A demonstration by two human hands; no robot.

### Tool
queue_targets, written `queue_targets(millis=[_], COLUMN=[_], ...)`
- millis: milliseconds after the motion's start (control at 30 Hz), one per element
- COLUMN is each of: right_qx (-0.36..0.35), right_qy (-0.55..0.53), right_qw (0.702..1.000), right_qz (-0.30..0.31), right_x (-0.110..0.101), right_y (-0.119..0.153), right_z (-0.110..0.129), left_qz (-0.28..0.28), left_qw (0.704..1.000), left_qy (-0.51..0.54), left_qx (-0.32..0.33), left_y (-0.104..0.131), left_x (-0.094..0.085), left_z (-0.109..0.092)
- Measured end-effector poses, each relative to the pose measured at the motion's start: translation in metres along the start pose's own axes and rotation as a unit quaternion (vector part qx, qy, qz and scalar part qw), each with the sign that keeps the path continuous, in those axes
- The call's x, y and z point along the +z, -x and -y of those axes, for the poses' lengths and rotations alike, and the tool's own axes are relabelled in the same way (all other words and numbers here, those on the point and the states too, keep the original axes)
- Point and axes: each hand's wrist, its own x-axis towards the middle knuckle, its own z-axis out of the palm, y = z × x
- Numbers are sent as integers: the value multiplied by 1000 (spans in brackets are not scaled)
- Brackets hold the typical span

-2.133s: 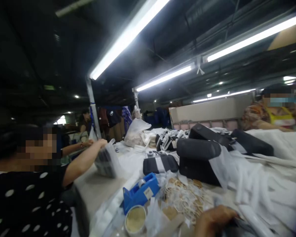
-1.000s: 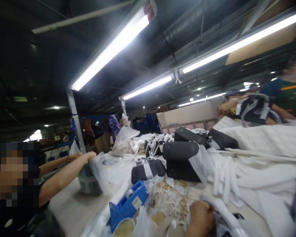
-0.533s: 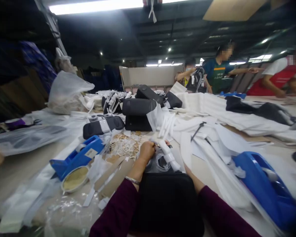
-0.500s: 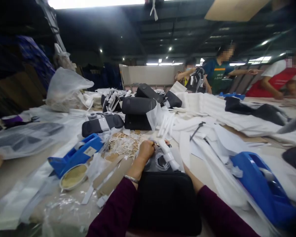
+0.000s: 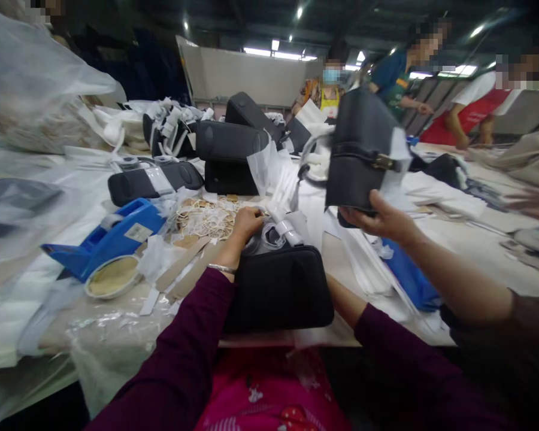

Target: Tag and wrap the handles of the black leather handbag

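A black bag (image 5: pixel 278 290) lies in front of me at the table's near edge. Clear-wrapped grey cord (image 5: pixel 273 235) and a white-wrapped strap or handle (image 5: pixel 290 232) stick out beyond its far side. My left hand (image 5: pixel 248 225) is at the bag's far left corner beside the cord, its fingers curled closed; what they grip is too small to make out. Behind the bag's right side goes my right hand (image 5: pixel 341 297); only wrist and forearm show, and the fingers are hidden. Loose cream-coloured strings (image 5: pixel 206 218) lie just left of my left hand.
From the right, a co-worker's hand (image 5: pixel 386 218) holds up a black handbag (image 5: pixel 354 149) with a buckle. A blue tape dispenser (image 5: pixel 112 233) and a round tub (image 5: pixel 113 276) stand left. Black bags (image 5: pixel 231 140) and white wrapping are piled behind. Other people stand across the table.
A co-worker's arm has come in from the right with a black handbag. The view has tilted down, showing my pink apron. My left hand stays at the bag's far edge.
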Motion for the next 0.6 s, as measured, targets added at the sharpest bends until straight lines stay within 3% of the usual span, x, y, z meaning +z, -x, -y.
queue_targets(millis=[67,267,433,567,600], right_qx=[-189,-120,-22,119,80], right_qy=[118,-82,-292,-380,-308], right_qw=[975,984,946,908,947], right_qz=[24,99,140,128,46], right_x=[24,7,-7,-17,-33], right_y=[-16,-13,-10,-11,-6], right_z=[-8,-9,-5,3,15], left_qz=[2,5,16,13,8], left_qw=[1000,999,998,999,1000], left_qy=[-3,-33,-53,-36,-24], left_qx=[4,7,-2,-2,0], left_y=[1,3,7,14,16], left_x=[0,5,15,14,13], left_z=[-1,-7,-16,-23,-24])
